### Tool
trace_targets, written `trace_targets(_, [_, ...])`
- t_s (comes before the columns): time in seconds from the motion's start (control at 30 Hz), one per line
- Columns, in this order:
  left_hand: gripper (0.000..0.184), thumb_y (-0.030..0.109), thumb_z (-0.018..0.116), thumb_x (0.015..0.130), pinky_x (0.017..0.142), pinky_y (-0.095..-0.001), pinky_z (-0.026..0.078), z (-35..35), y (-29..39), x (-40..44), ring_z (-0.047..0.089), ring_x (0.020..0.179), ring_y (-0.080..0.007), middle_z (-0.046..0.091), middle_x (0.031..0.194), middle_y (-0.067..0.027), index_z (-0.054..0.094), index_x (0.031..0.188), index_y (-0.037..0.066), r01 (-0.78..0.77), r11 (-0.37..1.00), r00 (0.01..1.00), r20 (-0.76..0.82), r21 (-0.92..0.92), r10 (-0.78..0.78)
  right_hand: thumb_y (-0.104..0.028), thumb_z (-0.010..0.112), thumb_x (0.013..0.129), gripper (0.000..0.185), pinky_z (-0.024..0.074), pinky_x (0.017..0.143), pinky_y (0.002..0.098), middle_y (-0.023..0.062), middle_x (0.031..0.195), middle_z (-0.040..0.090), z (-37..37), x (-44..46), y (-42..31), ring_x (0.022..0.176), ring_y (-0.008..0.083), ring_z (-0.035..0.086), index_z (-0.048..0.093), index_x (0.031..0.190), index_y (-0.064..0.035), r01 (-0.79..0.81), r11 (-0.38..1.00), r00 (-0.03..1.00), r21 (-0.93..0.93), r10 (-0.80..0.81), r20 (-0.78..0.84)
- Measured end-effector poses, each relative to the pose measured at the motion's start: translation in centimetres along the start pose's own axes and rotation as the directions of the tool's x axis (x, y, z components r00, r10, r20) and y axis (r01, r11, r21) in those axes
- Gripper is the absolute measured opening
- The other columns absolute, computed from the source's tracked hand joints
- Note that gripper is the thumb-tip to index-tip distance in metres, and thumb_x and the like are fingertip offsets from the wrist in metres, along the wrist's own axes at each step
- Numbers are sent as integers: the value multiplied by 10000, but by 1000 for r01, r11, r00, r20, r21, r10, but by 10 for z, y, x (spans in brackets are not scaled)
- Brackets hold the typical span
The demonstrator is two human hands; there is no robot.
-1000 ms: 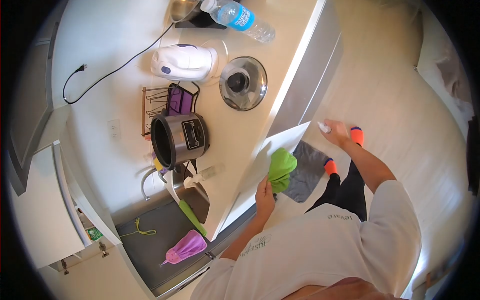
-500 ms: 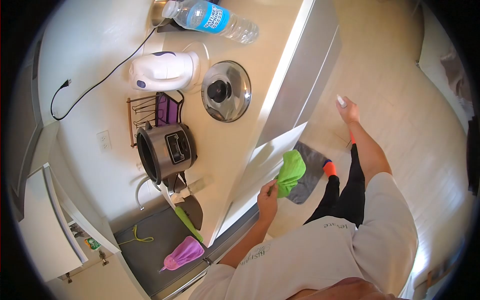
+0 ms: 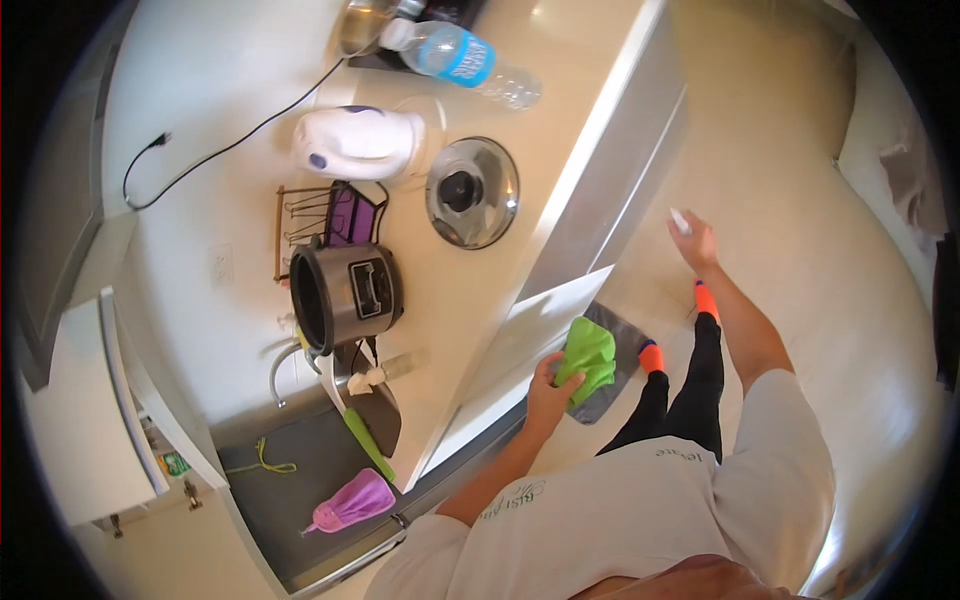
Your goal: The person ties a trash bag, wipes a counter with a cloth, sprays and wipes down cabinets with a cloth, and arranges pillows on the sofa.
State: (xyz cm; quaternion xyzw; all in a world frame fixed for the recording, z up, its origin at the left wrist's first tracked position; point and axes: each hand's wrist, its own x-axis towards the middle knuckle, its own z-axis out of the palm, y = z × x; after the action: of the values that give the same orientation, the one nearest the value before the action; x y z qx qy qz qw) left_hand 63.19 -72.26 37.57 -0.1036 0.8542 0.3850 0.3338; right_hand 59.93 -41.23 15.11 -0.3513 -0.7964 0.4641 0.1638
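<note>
The green cloth is in the left hand of the person, held up in the air beside the white front of the cabinet, and from above it covers one part of the grey mat on the floor. This left hand pinches the cloth, with the thumb lying upon it and the other fingers mostly behind. The right hand is well apart from the left, stretched forward over the pale floor, and its fingers are closed around a small white thing (too small and blurred for me to say what it is). Below are the person's two feet, in orange socks. On the counter, to the person's left, I see a steel cooker without its cover; near it lies a glass lid with a black knob. Farther along there are a white kettle and a plastic bottle with a blue label. Nearer to the person, a purple cloth lies on a dark grey surface, close to a long green object beside the sink.
</note>
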Motion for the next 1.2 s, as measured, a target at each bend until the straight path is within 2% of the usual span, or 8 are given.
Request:
trace_targets(0.2, [339, 119, 577, 848, 700, -261, 461, 3, -23, 9, 587, 815, -144, 630, 894, -97, 504, 1167, 31, -244, 966, 969, -68, -90, 238, -249, 650, 756, 207, 471, 583, 372, 155, 709, 604, -11, -74, -39, 661, 348, 577, 589, 827, -64, 81, 988, 994, 134, -90, 66])
trace_targets(0.4, [254, 186, 517, 867, 781, -352, 451, -18, 20, -22, 572, 873, -313, 633, 923, -130, 582, 1068, 46, -326, 836, 930, -9, 442, 368, -166, 655, 764, 210, 414, 492, 317, 76, 602, 536, -51, -28, -122, 503, 173, 489, 567, 913, -47, 200, 948, 973, 246, -163, -164])
trace_targets(0.5, [231, 136, 517, 847, 771, -357, 446, -30, 32, -29, 562, 881, -304, 631, 896, -124, 588, 1059, 79, -544, 313, 572, 72, 778, 817, -54, 603, 758, 619, 443, 784, 309, 138, 1143, 500, -84, 49, -213, 911, 180, 532, 306, 1299, -17, 495, 772, 869, 400, -436, -234])
trace_targets(0.6, [242, 91, 532, 814, 763, -357, 449, -35, 42, -34, 568, 860, -304, 622, 893, -130, 583, 1050, 78, -642, 385, 517, 3, 663, 856, -56, 591, 771, 648, 435, 831, 344, 166, 1178, 504, -100, 115, -302, 1039, 265, 542, 269, 1332, -92, 459, 733, 883, 503, -438, -167])
trace_targets(0.8, [300, 16, 601, 756, 775, -303, 448, -45, 48, -21, 564, 875, -191, 611, 962, -83, 580, 1052, 60, -439, 898, 899, -7, -44, 439, -137, 653, 762, 674, 438, 843, 381, 217, 1051, 576, -67, 158, -328, 980, 345, 568, 288, 1328, -139, 421, 875, 905, 239, -389, -169])
trace_targets(0.93, [352, 20, 612, 750, 776, -273, 444, -47, 53, -16, 552, 883, -147, 600, 994, -55, 561, 1096, 66, -463, 886, 886, -2, -34, 463, -146, 658, 752, 715, 396, 915, 365, 235, 1196, 495, -61, 156, -323, 1102, 336, 501, 267, 1348, -94, 412, 859, 911, 303, -399, -107])
trace_targets(1.03, [407, 31, 590, 765, 785, -295, 445, -50, 70, -10, 561, 919, -187, 594, 1040, -80, 526, 1164, 78, -510, 857, 857, -47, 73, 513, -156, 616, 779, 702, 296, 1008, 357, 223, 1347, 341, -64, 120, -298, 1249, 304, 349, 238, 1352, -11, 467, 830, 851, 306, -327, -411])
trace_targets(1.2, [472, 132, 566, 801, 838, -380, 436, -28, 110, -1, 537, 1010, -319, 558, 1125, -150, 455, 1258, 101, -653, 635, 705, 26, 414, 708, -324, 428, 903, 563, 196, 1059, 345, 141, 1377, 319, -5, -53, -140, 1280, 257, 290, 279, 1345, -9, -280, 413, 922, 866, 368, 123])
